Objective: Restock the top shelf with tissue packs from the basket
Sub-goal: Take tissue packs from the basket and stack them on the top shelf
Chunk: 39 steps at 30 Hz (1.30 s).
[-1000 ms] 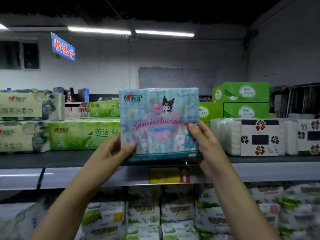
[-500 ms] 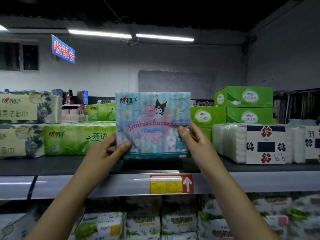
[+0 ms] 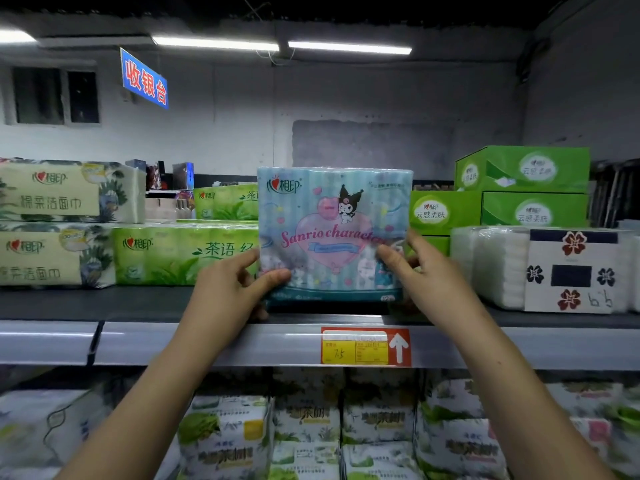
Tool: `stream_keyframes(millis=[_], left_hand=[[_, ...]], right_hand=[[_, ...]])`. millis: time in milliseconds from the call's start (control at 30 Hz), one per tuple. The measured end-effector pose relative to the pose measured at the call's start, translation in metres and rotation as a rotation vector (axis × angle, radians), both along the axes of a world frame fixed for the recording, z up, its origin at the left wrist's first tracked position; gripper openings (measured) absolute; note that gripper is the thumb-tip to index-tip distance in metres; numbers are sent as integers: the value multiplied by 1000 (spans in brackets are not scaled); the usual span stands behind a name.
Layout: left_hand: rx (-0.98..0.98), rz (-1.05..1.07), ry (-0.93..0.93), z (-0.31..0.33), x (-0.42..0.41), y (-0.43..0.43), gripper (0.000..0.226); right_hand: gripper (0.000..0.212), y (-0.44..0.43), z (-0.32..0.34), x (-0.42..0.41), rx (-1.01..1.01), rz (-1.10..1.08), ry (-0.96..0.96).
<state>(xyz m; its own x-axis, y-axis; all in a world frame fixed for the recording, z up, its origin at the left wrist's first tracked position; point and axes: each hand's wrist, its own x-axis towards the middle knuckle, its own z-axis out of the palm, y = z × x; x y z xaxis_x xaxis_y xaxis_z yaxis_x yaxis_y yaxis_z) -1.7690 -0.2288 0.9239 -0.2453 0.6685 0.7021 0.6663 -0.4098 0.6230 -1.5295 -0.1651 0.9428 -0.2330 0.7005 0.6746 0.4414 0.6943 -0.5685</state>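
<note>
Frame centre: left hand (image 3: 228, 299) and right hand (image 3: 427, 277) both clasp blue tissue pack (image 3: 332, 223), thumbs across front, pack upright on top shelf (image 3: 138, 303).

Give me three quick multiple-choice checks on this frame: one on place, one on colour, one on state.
1. Where is the blue tissue pack? A) lower shelf B) top shelf, between the green packs and the white packs C) floor
2. Its heart is: A) pink B) yellow C) black
3. Who holds it? A) one hand only B) left hand and right hand C) nobody
Answers: 1 B, it stands upright at top-shelf level; 2 A, pink behind the lettering; 3 B, both grip its lower corners.
</note>
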Motion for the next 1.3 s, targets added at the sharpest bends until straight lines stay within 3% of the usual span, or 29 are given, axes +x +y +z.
stream_keyframes(millis=[267, 433, 633, 1033, 1300], left_hand=[[-25, 130, 165, -2, -2, 1, 19], [-65, 189, 198, -4, -1, -1, 30], [-91, 234, 181, -1, 4, 0, 46], [-275, 245, 192, -1, 5, -4, 27], [-299, 285, 341, -1, 11, -13, 47]], right_hand=[[42, -2, -7, 1, -46, -50, -12], [42, -4, 1, 5, 67, -190, -236], [42, -5, 3, 3, 50, -150, -277], [42, -9, -2, 4, -7, -131, -296], [48, -15, -2, 4, -94, -109, -298]])
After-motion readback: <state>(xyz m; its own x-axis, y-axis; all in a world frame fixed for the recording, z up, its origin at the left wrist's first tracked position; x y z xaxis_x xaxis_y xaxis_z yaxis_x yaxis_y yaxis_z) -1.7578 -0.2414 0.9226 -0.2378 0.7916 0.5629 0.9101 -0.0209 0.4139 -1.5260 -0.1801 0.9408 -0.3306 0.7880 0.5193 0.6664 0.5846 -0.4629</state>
